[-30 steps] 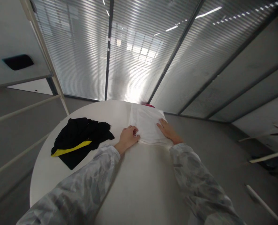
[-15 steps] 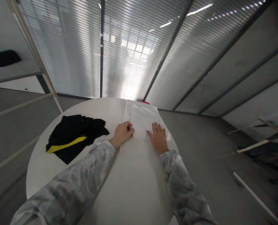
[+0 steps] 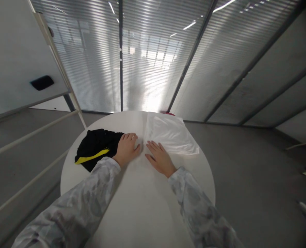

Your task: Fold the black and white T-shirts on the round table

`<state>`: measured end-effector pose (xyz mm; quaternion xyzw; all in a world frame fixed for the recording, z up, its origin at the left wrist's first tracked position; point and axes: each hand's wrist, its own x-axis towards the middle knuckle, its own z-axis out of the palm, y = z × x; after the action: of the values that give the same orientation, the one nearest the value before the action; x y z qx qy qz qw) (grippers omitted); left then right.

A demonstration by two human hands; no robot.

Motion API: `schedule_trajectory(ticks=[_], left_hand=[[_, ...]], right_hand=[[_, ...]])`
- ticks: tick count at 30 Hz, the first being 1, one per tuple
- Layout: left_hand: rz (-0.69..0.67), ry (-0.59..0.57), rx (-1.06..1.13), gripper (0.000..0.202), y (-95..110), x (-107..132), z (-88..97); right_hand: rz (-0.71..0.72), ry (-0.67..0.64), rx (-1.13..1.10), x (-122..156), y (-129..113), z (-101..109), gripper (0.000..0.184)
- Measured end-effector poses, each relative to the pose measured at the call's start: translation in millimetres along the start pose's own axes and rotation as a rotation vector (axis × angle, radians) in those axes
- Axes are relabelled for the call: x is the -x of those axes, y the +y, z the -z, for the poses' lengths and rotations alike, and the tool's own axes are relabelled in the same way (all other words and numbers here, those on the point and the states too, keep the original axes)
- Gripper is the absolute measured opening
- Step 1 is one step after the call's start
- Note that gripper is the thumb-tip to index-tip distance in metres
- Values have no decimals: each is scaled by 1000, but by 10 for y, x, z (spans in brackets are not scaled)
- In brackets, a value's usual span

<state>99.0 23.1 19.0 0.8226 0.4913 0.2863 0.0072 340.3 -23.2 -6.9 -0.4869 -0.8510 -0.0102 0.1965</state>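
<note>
A translucent white plastic bag [image 3: 172,134] lies flat near the far right rim of the round white table [image 3: 139,206]. My right hand [image 3: 161,158] is open, palm down, with its fingertips at the near left corner of the bag. My left hand [image 3: 128,148] is also open, fingers apart, at the right end of a crumpled black garment [image 3: 97,141] with a yellow stripe. Its fingers cover part of the black cloth; whether they press on it I cannot tell. Neither hand grips anything.
Beyond the table stands a ribbed glass partition [image 3: 147,79] with dark frame bars. A pale metal frame with rails [image 3: 36,134] is at the left. Something red [image 3: 170,113] shows just behind the table's far edge. Grey floor [image 3: 245,172] stretches to the right.
My left hand has let go of the bag's near edge and shifted left to the black garment. My right hand has slid left to the bag's near left corner. The camera view has turned left.
</note>
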Motion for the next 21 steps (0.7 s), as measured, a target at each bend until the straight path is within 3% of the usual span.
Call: schedule_trajectory(ticks=[3, 6, 9, 13, 17, 21], left_hand=[[153, 35, -172, 54, -283, 98, 194], [344, -34, -275, 70, -541, 163, 318], [404, -119, -315, 60, -679, 174, 356], [318, -178, -337, 25, -653, 125, 312], [100, -232, -157, 23, -492, 110, 220], [-69, -273, 110, 24, -287, 165, 222]], right_hand=[[6, 7, -33, -21, -65, 24, 46], [-11, 38, -78, -14, -31, 71, 38], [-38, 76, -113, -13, 10, 114, 32], [-58, 114, -136, -27, 15, 137, 30], [-67, 177, -134, -30, 21, 123, 34], [-97, 222, -124, -19, 36, 113, 50]])
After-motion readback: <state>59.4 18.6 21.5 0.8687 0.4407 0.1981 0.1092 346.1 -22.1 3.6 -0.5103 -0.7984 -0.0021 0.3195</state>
